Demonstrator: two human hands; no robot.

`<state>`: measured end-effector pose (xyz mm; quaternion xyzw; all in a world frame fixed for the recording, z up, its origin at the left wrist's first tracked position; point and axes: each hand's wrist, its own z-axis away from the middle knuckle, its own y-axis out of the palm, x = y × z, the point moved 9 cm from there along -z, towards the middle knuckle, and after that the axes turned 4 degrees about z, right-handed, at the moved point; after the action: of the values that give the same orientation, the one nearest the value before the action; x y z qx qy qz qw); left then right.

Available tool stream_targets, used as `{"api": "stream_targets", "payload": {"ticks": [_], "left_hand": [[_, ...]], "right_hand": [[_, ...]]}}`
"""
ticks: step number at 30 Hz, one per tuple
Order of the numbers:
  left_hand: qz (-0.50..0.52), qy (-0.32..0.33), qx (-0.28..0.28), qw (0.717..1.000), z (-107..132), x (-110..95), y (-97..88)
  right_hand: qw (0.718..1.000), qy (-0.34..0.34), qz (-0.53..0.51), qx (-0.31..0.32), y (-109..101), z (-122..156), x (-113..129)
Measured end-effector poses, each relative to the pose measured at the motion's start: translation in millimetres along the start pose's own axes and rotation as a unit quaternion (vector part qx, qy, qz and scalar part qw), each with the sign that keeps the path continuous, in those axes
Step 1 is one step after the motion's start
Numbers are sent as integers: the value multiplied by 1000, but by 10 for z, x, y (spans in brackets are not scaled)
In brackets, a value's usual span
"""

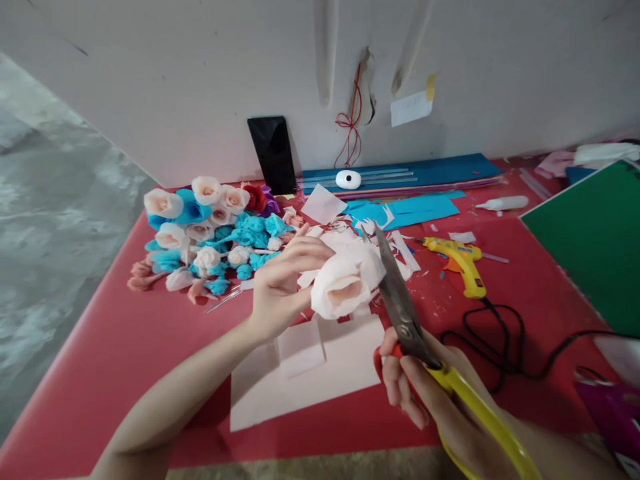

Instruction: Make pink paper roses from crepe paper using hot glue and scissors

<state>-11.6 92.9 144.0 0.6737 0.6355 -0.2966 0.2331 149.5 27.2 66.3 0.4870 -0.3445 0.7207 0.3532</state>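
My left hand holds a white paper flower in front of me, its opening turned toward me; the fingers behind it are partly hidden. In my right hand is a pair of scissors with a yellow and a red handle. The scissor blades point up and away, slightly parted, and lie along the flower's right edge. Whether they touch the paper I cannot tell. Below the flower, a white sheet with a smaller paper square on it lies on the red table.
Several white, blue and pink paper flowers are heaped at the left. A yellow glue gun with a black cord and a glue bottle lie right. Behind are blue paper, a dark phone against the wall, and a green board.
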Motion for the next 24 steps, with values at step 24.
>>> {"api": "stream_targets", "payload": {"ticks": [24], "left_hand": [[-8, 12, -2, 1000, -42, -16, -67]], "right_hand": [[995, 36, -90, 26, 80, -7, -116]]}}
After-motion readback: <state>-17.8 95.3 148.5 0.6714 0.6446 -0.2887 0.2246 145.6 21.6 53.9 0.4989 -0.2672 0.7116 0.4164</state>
